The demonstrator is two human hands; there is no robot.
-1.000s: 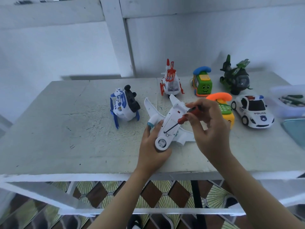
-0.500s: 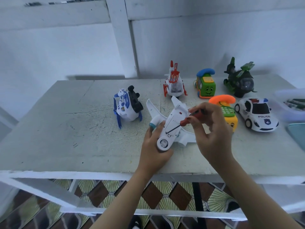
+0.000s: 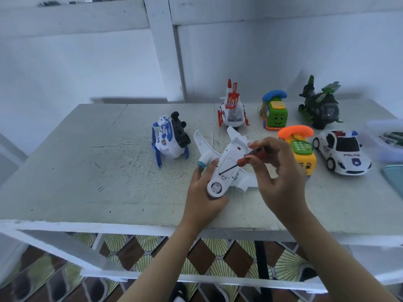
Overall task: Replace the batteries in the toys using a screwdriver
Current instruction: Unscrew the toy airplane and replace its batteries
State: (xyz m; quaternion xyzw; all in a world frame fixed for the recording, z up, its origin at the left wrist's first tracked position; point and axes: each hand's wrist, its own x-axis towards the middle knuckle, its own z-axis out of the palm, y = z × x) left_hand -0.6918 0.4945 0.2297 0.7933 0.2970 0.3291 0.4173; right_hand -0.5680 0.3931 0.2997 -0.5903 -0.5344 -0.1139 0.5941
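A white toy airplane [image 3: 229, 159] lies belly-up near the front of the table [image 3: 87, 171]. My left hand [image 3: 204, 192] grips its nose end from below. My right hand [image 3: 277, 171] pinches a small red-handled screwdriver [image 3: 246, 158], whose dark shaft slants down-left with its tip on the plane's underside panel. The screw itself is too small to make out.
Other toys stand around: a blue-white robot vehicle [image 3: 170, 138] on its side, a red-white helicopter [image 3: 232, 110], a green phone-car [image 3: 274, 112], a dark green helicopter [image 3: 320, 107], an orange-yellow phone toy [image 3: 302, 147], a police car [image 3: 342, 151]. A clear container [image 3: 386, 140] sits at the right edge.
Both hands, the plane and the screwdriver keep the same grip and position on the table; my fingers shift slightly on the handle. The camera view has drifted a little.
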